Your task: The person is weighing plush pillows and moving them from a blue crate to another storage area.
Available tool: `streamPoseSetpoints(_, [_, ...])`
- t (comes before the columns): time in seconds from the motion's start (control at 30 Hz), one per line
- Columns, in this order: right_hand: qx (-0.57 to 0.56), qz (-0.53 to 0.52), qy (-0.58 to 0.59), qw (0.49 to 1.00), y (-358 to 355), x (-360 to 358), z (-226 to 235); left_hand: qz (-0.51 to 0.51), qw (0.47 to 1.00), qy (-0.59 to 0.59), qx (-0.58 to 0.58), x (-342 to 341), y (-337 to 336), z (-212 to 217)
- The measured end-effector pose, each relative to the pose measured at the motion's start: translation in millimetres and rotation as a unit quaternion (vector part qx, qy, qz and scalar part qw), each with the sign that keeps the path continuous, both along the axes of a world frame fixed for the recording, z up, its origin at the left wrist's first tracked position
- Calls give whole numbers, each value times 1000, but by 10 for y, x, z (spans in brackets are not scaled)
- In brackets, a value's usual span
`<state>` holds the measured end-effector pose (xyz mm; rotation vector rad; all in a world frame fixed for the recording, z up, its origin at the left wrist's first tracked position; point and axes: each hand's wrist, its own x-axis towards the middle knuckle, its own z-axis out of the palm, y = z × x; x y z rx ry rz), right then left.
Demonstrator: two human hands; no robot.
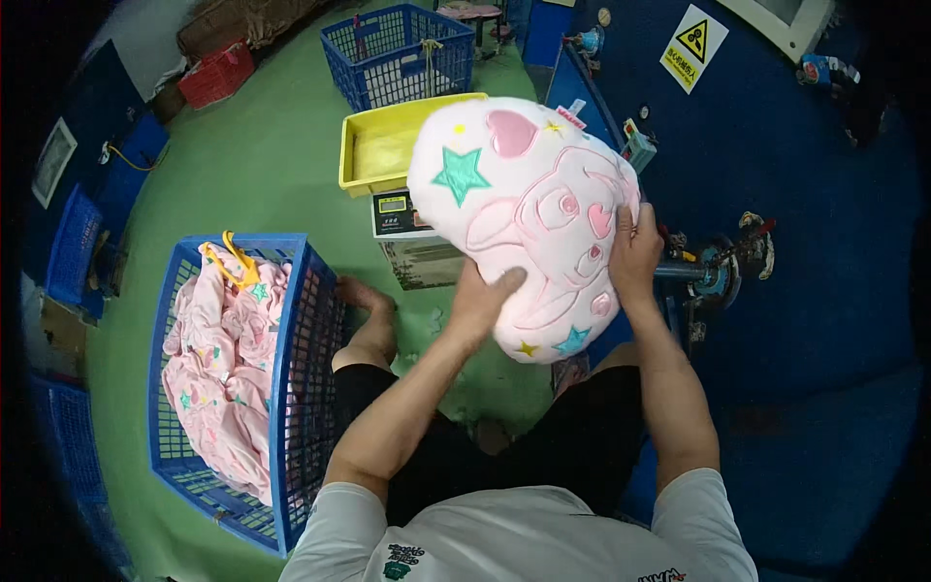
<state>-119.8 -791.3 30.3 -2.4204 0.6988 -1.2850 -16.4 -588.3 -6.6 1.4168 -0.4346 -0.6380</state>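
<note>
A plump pale-pink plush pillow hangs in the air in front of me, tilted, held between both hands. Its face carries an embroidered cartoon animal, a pink heart, and green, blue and yellow stars. My left hand grips the lower left edge, thumb on the front and fingers out of sight behind. On the right edge, my right hand is closed, part of it hidden by the pillow. The pillow covers part of a yellow tray that rests on a digital scale.
At my left stands a blue slatted crate heaped with pink printed fabric covers, a yellow tool or strap on top. A blue basket and a red one sit farther back. On my right are a blue machine and a metal pipe fitting.
</note>
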Motion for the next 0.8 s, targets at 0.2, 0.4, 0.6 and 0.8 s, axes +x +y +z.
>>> streamPoseSetpoints(0.2, [55,-41,-50,996,315,311,33,-159,985,52,-45,848,-4,512])
streamPoseSetpoints(0.4, [58,-27,-41,997,381,348,0,-70,997,-21,11,856,181,313])
streamPoseSetpoints(0.6, [-80,-18,-46,996,390,402,43,49,998,49,7,261,597,-536])
streamPoseSetpoints(0.8, [-86,83,182,976,424,287,34,36,994,99,34,-462,706,-1141])
